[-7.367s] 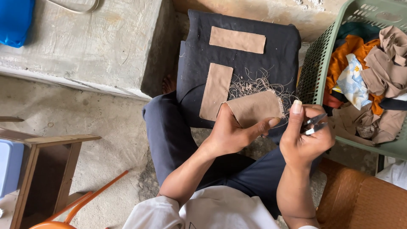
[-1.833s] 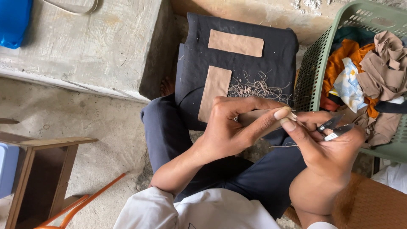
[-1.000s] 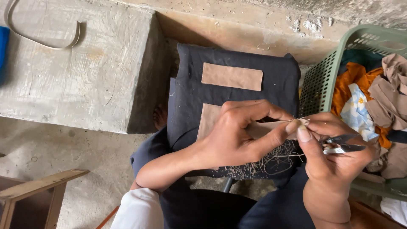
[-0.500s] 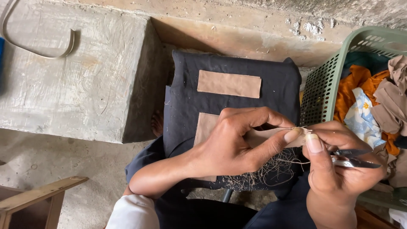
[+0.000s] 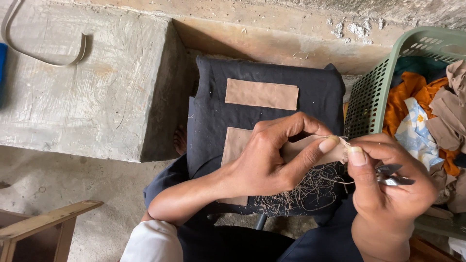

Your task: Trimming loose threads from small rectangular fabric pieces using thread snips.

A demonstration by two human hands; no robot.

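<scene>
1. Tan fabric piece [image 5: 310, 148] sits pinched at its right end between both hands, held just above a black cloth pad [image 5: 272, 82] that lies on the person's lap.
2. Left hand [image 5: 272, 160] closes thumb and forefinger on the piece's edge, its other fingers curled over the top.
3. Right hand [image 5: 388, 187] pinches the same end with thumb and forefinger, touching the left fingertips, while small metal snips [image 5: 393, 174] rest tucked in its palm with the blades pointing right.
4. 2 more tan pieces lie on the pad: 1 rectangular strip [image 5: 262, 93] near the top, 1 larger patch [image 5: 235, 150] partly hidden under the left hand.
5. Loose thread clippings [image 5: 306, 191] pile up on the pad just below the hands.
6. Beside the right hand stands a green plastic basket [image 5: 374, 92] filled with orange, patterned and beige clothes.
7. Left of the pad is a concrete block [image 5: 87, 97]; a wooden frame [image 5: 43, 228] shows at the lower left.
</scene>
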